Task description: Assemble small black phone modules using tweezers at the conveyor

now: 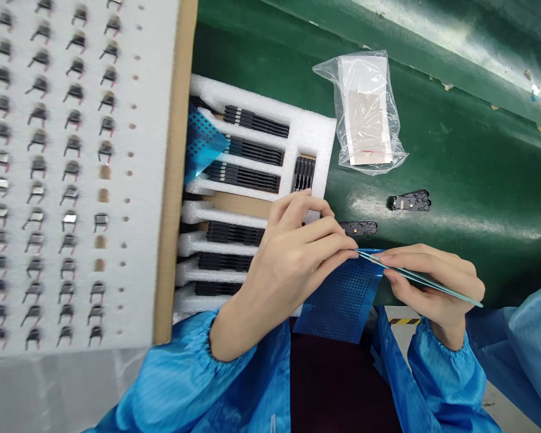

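My left hand (293, 252) is closed in a pinch over the front edge of the green table, its fingertips meeting the tips of thin tweezers (415, 278). My right hand (433, 282) grips those tweezers like a pen. Under both hands a blue dotted film sheet (342, 300) hangs over the table edge. What the left fingers pinch is too small to make out. A black plastic part (359, 227) lies just beyond my left fingertips.
A white foam tray (313, 135) with rows of black parts sits behind my left hand, with another blue film (201, 144) on it. A large foam board (153, 180) of small metal clips fills the left. A plastic bag (367, 114) and another black part (410, 201) lie on the table.
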Available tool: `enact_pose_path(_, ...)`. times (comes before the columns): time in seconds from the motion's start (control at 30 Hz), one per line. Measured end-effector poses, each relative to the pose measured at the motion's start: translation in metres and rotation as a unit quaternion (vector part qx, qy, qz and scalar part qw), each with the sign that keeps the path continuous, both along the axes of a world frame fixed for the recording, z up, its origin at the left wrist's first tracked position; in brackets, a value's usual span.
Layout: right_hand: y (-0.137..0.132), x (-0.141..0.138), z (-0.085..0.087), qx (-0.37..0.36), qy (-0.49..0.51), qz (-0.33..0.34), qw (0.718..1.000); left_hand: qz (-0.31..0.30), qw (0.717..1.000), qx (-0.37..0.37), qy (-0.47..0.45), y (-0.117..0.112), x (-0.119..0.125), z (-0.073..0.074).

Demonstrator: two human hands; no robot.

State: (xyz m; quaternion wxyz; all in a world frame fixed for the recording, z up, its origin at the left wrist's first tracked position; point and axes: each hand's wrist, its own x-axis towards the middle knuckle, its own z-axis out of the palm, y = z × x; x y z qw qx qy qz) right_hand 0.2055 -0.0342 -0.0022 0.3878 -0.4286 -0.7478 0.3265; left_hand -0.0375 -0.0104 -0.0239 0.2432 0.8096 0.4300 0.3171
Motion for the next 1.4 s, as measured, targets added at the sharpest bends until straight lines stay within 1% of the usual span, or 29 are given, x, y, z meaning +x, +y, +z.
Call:
enact_pose_path(0.17, 0.0, 0.001, -0.002, -0.002, 0.002, -0.004, 1.0, 0.001, 1.0, -0.001, 0.0, 0.0, 0.001, -0.002)
enact_pose_path(0.3, 0.002, 0.005, -0.006, 0.015, 0.027, -0.007, 0.999, 0.003, 1.0, -0.002, 0.004, 0.0, 0.001, 0.0)
enact_pose_path(0.37, 0.002, 0.009, -0.009, 0.012, 0.041, -0.044, 0.998, 0.005, 1.0, 0.003, 0.008, 0.0, 0.0, 0.001)
enact_pose_path(0.47, 0.002, 0.014, -0.014, -0.015, 0.046, -0.124, 0.991, 0.006, 1.0, 0.008, 0.018, 0.0, 0.0, 0.001)
enact_pose_path(0.53, 0.002, 0.015, -0.019, -0.036, 0.039, -0.15, 0.987, 0.007, 1.0, 0.018, 0.024, 0.001, 0.001, -0.001)
enact_pose_path(0.63, 0.002, 0.014, -0.023, -0.065, 0.029, -0.157, 0.985, 0.006, 0.999, 0.031, 0.028, 0.001, 0.001, -0.002)
enact_pose_path(0.77, 0.002, 0.012, -0.026, -0.084, 0.025, -0.162, 0.983, 0.002, 0.999, 0.017, 0.027, 0.001, 0.0, -0.002)
enact_pose_path(1.03, 0.002, 0.013, -0.027, -0.086, 0.014, -0.169, 0.982, 0.009, 0.999, 0.015, 0.028, 0.001, 0.001, 0.001)
enact_pose_path(1.4, 0.002, 0.013, -0.026, -0.078, -0.009, -0.172, 0.982, 0.009, 0.999, 0.014, 0.029, 0.001, 0.001, 0.0)
